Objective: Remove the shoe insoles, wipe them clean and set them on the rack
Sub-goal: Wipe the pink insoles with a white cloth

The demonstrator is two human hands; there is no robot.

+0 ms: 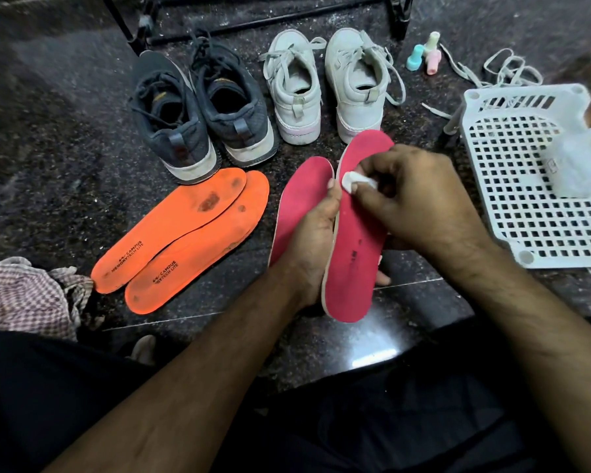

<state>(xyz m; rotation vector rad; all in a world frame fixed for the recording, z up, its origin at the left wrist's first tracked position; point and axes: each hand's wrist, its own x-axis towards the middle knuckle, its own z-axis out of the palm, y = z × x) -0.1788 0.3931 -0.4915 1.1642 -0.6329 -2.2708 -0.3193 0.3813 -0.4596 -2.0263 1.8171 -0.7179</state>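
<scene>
My left hand [309, 244] grips a pink insole [355, 254] from behind and holds it tilted above the floor. Pinched in my right hand [410, 196] is a small white wipe [350, 180], pressed against the insole's upper half. A second pink insole [302, 196] lies on the floor just left of it. Two orange insoles [185, 233], stained near the toes, lie overlapping on the floor at centre left. Behind them stand a pair of dark sneakers [198, 110] and a pair of white sneakers [325, 87]. A black rack [270, 15] stands at the far edge.
A white perforated plastic basket [526, 172] sits at the right with a clear plastic bag [584, 162] on it. Three small pastel bottles [425, 56] and loose white laces [492, 70] lie behind it. A checked cloth [24, 295] lies at the left. The floor is dark speckled stone.
</scene>
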